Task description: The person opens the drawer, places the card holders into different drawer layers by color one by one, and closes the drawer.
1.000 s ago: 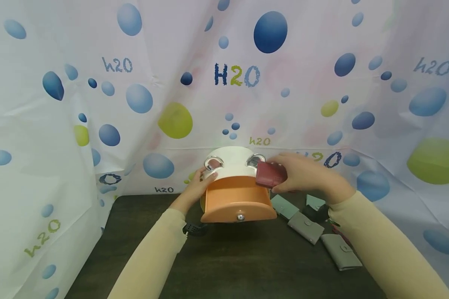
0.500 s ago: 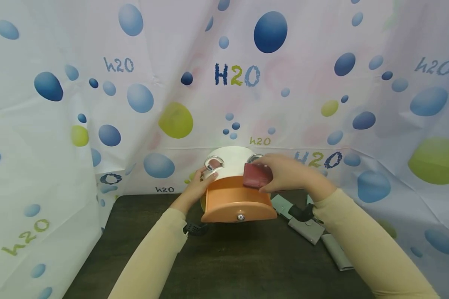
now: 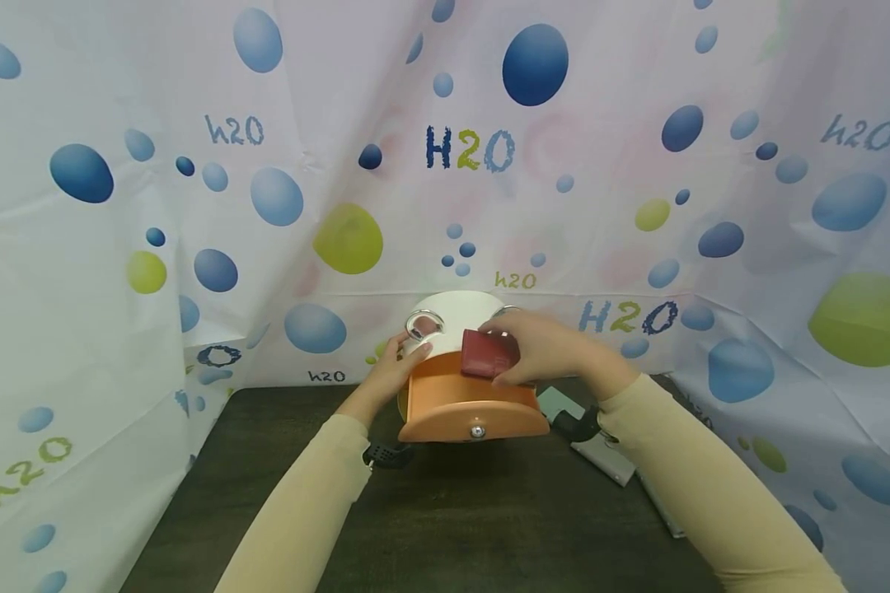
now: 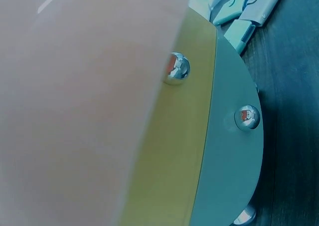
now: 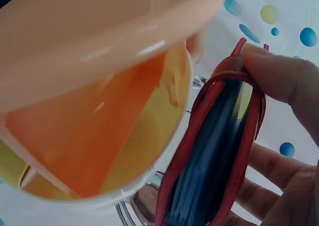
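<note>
A white-topped drawer organizer (image 3: 456,313) with two chrome rings stands at the back of the table. Its top orange drawer (image 3: 452,422) is pulled out. In the left wrist view, a yellow drawer (image 4: 174,141) and a bluish one (image 4: 232,161) sit closed below it, with chrome knobs. My left hand (image 3: 389,371) rests against the organizer's left side, thumb on the front top edge. My right hand (image 3: 549,350) pinches a dark red card holder (image 3: 487,354) above the orange drawer. In the right wrist view, its end shows a stack of inner sleeves (image 5: 204,151).
Right of the organizer lie a pale green card holder (image 3: 561,401) and a grey one (image 3: 610,465). Another grey one (image 3: 666,519) is mostly hidden by my right sleeve. A printed white curtain (image 3: 601,231) hangs right behind the dark table (image 3: 445,519).
My right hand has carried the red card holder leftward, from the organizer's right edge to over the middle of the orange drawer. My left hand has stayed in place.
</note>
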`<move>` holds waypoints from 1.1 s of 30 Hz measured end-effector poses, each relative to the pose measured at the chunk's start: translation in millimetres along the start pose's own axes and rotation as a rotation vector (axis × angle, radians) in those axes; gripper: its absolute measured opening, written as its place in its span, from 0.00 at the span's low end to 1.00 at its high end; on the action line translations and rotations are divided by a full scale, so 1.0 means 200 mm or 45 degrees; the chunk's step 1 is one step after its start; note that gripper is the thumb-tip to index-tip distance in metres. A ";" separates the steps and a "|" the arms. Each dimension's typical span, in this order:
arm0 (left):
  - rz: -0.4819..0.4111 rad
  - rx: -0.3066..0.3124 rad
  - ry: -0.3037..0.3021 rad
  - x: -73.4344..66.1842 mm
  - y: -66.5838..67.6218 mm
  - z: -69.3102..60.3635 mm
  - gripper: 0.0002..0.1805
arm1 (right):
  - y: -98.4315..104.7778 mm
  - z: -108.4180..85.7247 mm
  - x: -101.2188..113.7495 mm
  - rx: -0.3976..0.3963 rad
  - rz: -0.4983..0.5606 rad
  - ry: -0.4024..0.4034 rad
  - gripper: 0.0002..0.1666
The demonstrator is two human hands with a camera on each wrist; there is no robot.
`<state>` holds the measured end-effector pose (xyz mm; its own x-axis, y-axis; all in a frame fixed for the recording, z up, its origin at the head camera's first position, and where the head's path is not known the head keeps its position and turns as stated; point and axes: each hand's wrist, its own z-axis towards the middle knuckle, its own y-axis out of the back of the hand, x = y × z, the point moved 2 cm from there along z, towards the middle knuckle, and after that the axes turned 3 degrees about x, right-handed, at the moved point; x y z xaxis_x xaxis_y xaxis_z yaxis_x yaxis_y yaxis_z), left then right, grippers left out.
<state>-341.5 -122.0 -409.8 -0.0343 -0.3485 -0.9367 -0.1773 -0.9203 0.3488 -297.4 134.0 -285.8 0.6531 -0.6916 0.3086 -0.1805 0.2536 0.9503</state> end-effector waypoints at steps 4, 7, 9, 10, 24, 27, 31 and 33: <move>-0.004 -0.002 0.006 0.01 0.00 0.00 0.47 | -0.02 0.02 0.01 0.026 0.020 -0.007 0.46; -0.013 -0.007 0.007 0.01 0.00 0.00 0.47 | -0.04 0.03 0.01 0.038 0.025 0.003 0.46; -0.015 -0.011 0.009 0.01 0.00 0.00 0.47 | -0.05 0.04 0.01 0.049 0.035 0.011 0.45; -0.015 -0.013 0.011 0.01 0.00 0.00 0.47 | -0.05 0.05 0.01 0.055 0.041 0.014 0.45; -0.043 -0.004 0.015 0.00 0.00 0.00 0.48 | -0.10 0.07 0.01 0.092 0.128 -0.015 0.47; -0.021 -0.002 0.009 0.00 0.00 -0.01 0.48 | -0.09 0.07 0.02 0.072 0.131 -0.013 0.46; -0.020 0.004 0.003 0.00 0.00 -0.01 0.48 | -0.07 0.06 0.03 0.051 0.114 -0.018 0.44; -0.028 0.006 0.007 0.00 0.00 -0.01 0.48 | -0.06 0.05 0.03 0.052 0.103 -0.021 0.44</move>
<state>-340.0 -122.0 -409.2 -0.0254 -0.3292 -0.9439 -0.1823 -0.9269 0.3281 -299.5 119.6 -294.4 0.6230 -0.6810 0.3849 -0.2626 0.2814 0.9230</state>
